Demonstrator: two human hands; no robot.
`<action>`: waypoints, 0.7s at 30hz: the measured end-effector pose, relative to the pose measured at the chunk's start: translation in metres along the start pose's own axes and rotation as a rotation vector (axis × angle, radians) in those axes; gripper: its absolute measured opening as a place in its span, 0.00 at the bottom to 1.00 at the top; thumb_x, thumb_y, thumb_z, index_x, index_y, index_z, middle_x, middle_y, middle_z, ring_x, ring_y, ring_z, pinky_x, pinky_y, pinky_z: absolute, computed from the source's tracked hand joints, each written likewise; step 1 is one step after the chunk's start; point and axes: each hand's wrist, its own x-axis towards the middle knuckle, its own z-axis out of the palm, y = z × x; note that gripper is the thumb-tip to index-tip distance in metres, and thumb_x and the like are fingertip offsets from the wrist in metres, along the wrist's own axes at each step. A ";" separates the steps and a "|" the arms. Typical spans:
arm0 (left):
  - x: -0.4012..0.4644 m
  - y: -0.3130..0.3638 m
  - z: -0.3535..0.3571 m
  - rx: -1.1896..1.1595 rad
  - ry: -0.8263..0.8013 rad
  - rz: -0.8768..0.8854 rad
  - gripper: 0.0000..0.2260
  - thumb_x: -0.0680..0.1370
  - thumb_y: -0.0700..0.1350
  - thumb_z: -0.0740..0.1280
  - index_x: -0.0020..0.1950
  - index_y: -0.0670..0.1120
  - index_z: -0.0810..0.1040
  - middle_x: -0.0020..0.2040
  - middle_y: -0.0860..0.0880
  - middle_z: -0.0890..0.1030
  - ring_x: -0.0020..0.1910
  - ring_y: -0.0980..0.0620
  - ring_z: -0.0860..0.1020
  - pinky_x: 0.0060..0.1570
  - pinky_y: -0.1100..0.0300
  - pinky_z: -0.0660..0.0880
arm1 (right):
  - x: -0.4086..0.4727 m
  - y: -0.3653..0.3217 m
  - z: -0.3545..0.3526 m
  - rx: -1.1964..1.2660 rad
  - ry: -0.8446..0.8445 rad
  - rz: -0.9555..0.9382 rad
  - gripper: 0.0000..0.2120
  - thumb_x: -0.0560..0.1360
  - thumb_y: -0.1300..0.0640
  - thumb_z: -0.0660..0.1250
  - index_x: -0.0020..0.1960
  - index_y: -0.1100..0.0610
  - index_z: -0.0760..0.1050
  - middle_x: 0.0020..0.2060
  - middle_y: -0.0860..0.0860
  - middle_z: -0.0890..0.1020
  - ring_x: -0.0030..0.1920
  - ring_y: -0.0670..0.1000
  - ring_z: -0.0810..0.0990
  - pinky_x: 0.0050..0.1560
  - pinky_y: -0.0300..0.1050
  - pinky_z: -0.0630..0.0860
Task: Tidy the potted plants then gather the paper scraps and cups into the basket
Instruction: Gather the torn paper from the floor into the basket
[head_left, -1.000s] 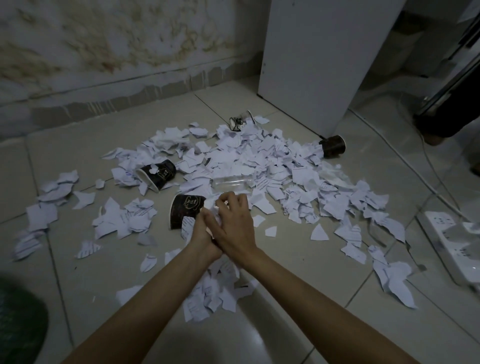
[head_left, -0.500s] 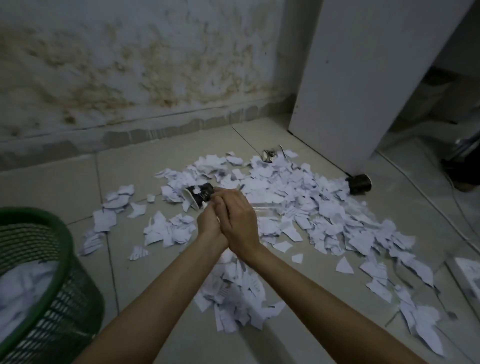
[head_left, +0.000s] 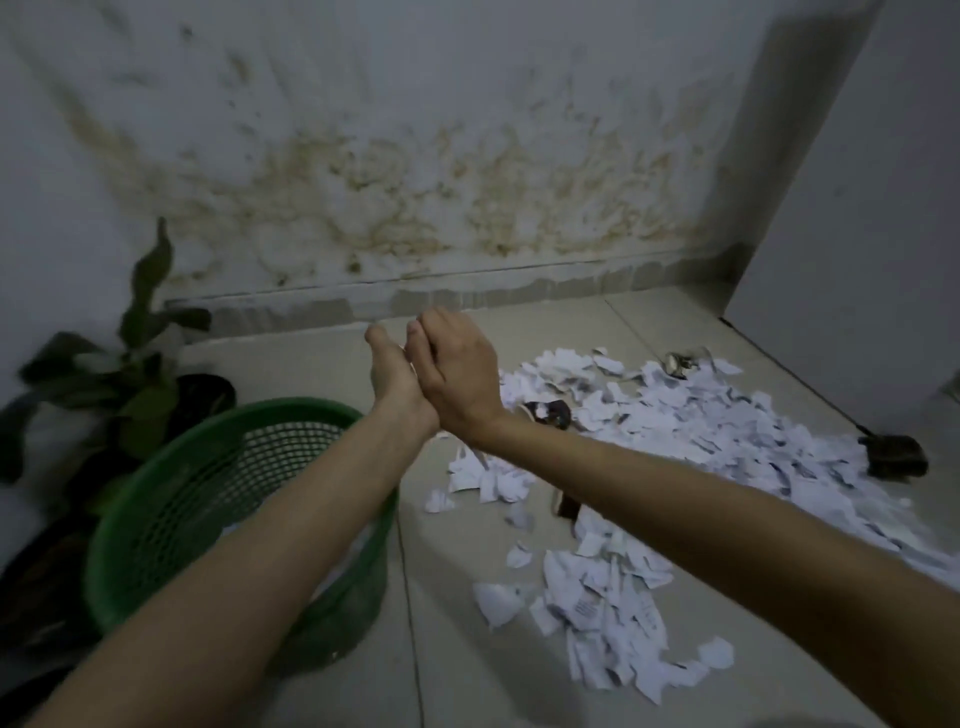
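Clasped left hand and right hand hide contents; potted plant, 9 o'clock, blurred; basket interior partly behind forearm.

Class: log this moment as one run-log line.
left hand + right hand: cupped together, contents hidden | position: beside green basket rim | paper scraps: mostly on floor

The room around me is dim, with a cool grey-blue cast and no lamp in sight. The white paper scraps are the brightest thing on the floor, and the stained wall catches a soft, even light. A broad shadow falls along the wall's right end beside the white panel. My arms throw faint shadows on the tiles. Motion blur smears the plant, the green basket and the far dark cup. The wide lens bends the skirting line and stretches my forearms at the lower corners.
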 end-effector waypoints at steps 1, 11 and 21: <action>0.002 0.008 -0.008 -0.030 -0.002 0.028 0.19 0.80 0.56 0.52 0.34 0.47 0.69 0.35 0.47 0.72 0.36 0.52 0.73 0.36 0.58 0.70 | 0.004 -0.011 0.009 0.023 -0.033 -0.021 0.11 0.74 0.64 0.58 0.35 0.67 0.72 0.31 0.64 0.75 0.33 0.59 0.74 0.35 0.45 0.58; 0.029 0.052 -0.124 0.580 0.359 0.253 0.21 0.81 0.53 0.52 0.32 0.45 0.66 0.33 0.42 0.70 0.34 0.45 0.71 0.40 0.56 0.68 | -0.030 -0.047 0.096 0.309 -0.510 0.125 0.10 0.80 0.63 0.54 0.43 0.65 0.69 0.42 0.65 0.74 0.42 0.57 0.69 0.45 0.47 0.62; 0.059 0.046 -0.200 1.570 0.285 0.050 0.18 0.77 0.44 0.65 0.61 0.32 0.74 0.58 0.32 0.77 0.59 0.37 0.75 0.56 0.51 0.72 | -0.032 -0.031 0.098 -0.194 -1.393 -0.086 0.14 0.79 0.58 0.57 0.59 0.65 0.74 0.45 0.56 0.73 0.43 0.52 0.71 0.47 0.44 0.69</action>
